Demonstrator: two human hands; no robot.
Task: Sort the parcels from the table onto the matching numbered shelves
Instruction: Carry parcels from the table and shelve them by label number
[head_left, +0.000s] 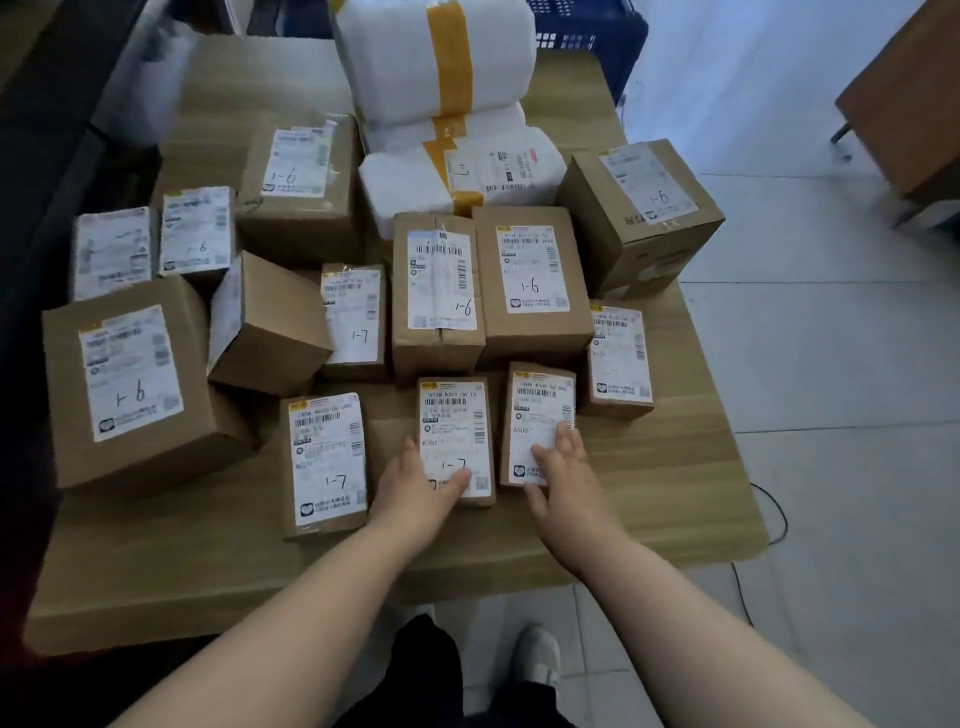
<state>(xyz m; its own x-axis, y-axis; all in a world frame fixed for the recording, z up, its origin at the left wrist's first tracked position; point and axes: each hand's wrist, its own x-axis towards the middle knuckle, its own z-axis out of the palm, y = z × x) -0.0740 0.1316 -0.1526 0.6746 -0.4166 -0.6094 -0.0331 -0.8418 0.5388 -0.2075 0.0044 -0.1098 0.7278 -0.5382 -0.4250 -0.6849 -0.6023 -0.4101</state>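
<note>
Several brown cardboard parcels with white labels lie on a wooden table. My left hand grips the near left edge of a small parcel marked 1-7, thumb on its label. My right hand rests with straight fingers on the label of the small parcel beside it; its handwritten number is hidden under the fingers. Another 1-7 parcel lies to the left. Parcels marked 1-6 sit further back, with a large one at the left.
White foam-wrapped bundles with yellow tape are stacked at the table's far side, with a blue crate behind. Tiled floor lies to the right, with a cable near the table corner. No shelves are in view.
</note>
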